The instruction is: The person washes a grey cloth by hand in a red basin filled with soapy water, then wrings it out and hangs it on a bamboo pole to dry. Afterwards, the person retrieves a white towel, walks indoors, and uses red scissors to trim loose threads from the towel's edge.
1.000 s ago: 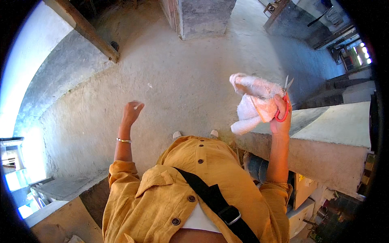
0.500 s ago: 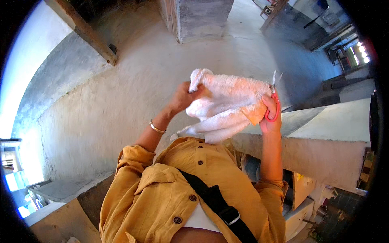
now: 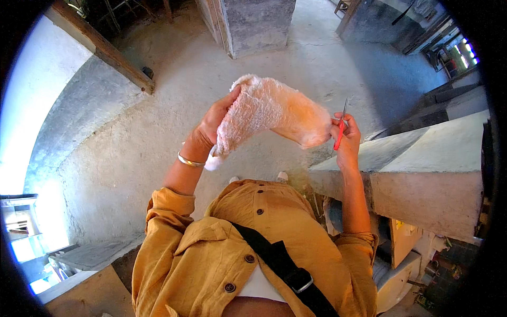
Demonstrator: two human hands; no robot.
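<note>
Between my hands, raised in front of my body, stretches a fluffy white cloth [image 3: 264, 108] with a pink and orange tint. My left hand [image 3: 217, 117] is closed around its left end, where a short flap hangs below the wrist. At the cloth's right end, my right hand [image 3: 346, 138] keeps hold of a pair of red-handled scissors [image 3: 339, 135], their narrow metal blades pointing up and away from me. The fingertips of that hand meet the cloth's edge and seem to pinch it. The cloth arches in the middle, its underside partly hidden.
To the right stands a pale concrete ledge [image 3: 422, 158] with shelves beneath. A grey pillar [image 3: 259, 29] rises ahead, and a wooden post [image 3: 103, 47] leans in at the far left. Grey concrete floor [image 3: 137, 142] lies below my hands. A low counter [image 3: 95, 259] is at the lower left.
The bunched cloth has been spread into an arch, its loose lower folds no longer hanging in the middle. My left hand moved slightly left; my right hand turned, bringing the scissors a little left and lower.
</note>
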